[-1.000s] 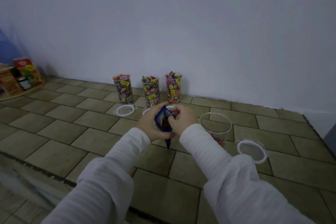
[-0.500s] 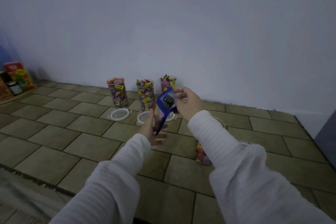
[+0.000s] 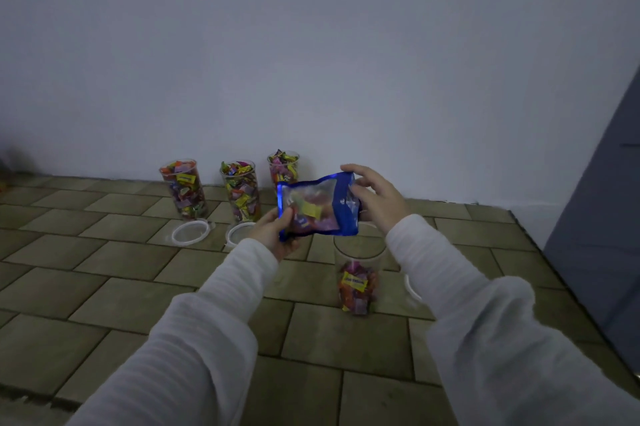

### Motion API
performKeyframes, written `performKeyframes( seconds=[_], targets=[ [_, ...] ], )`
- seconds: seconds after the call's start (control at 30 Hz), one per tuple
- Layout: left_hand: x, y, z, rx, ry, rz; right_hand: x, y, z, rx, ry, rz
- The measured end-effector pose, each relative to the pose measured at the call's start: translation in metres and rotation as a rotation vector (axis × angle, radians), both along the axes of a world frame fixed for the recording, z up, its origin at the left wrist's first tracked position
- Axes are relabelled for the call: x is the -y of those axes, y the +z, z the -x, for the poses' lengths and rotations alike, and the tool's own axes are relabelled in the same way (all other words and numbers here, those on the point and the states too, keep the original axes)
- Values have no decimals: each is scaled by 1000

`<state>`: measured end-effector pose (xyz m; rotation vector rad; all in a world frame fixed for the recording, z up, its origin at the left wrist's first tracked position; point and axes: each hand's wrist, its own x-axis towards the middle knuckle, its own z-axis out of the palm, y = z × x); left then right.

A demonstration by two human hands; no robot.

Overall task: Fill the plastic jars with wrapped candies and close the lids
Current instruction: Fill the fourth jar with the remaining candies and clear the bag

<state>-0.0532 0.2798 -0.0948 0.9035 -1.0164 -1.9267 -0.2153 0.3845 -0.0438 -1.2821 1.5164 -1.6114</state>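
Observation:
I hold a blue-edged candy bag (image 3: 318,207) flat in the air, its clear window showing wrapped candies. My left hand (image 3: 273,231) pinches its lower left corner and my right hand (image 3: 377,200) grips its right end. Just below the bag stands a clear plastic jar (image 3: 358,273), lidless, with a small heap of candies at its bottom. Three full jars stand in a row by the wall: the left jar (image 3: 183,188), the middle jar (image 3: 241,190) and the right jar (image 3: 283,167), all uncovered.
White lids lie on the tiled floor: one (image 3: 190,232) before the left jar, one (image 3: 239,233) before the middle jar, one (image 3: 412,289) partly hidden behind my right sleeve. A white wall runs behind the jars. A grey panel (image 3: 599,218) stands at the right.
The bag has turned from edge-on to flat and spread wide. My left hand has taken hold of its lower corner. My view has shifted right, and the near jar is visible below the bag.

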Motion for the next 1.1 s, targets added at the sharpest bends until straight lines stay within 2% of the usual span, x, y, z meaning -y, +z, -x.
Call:
performKeyframes(
  seconds=[0.33, 0.57, 0.87, 1.1],
  targets=[
    [17, 24, 2, 105, -36, 216, -9, -37, 0, 54, -225, 112],
    [17, 27, 3, 105, -48, 274, -8, -48, 2, 94, -270, 132],
    [14, 36, 3, 129, -64, 316, -13, -53, 4, 54, -266, 107],
    [11, 49, 5, 192, -72, 471, -18, -52, 0, 106, -283, 130]
  ],
)
